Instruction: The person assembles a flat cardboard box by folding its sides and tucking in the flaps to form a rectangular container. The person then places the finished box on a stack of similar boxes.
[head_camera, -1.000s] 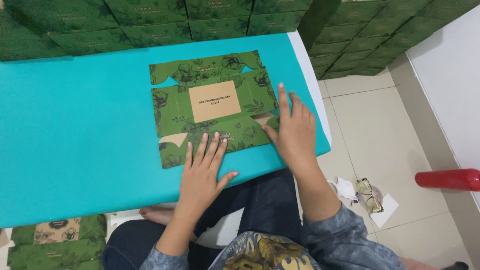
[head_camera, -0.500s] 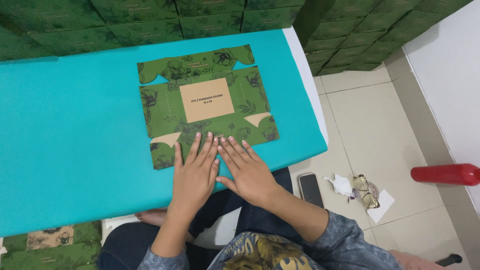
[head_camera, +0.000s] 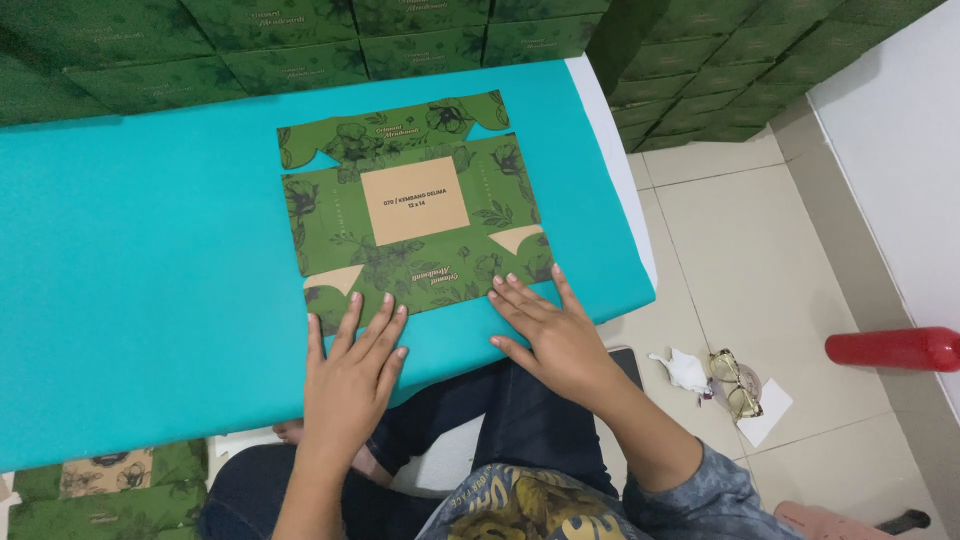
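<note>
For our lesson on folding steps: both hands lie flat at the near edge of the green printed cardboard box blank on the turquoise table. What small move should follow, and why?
Probably lift the near flap along its crease: the left hand and right hand press the flat green printed cardboard box blank at its near edge.

Matt printed cardboard box blank (head_camera: 415, 205)
</note>
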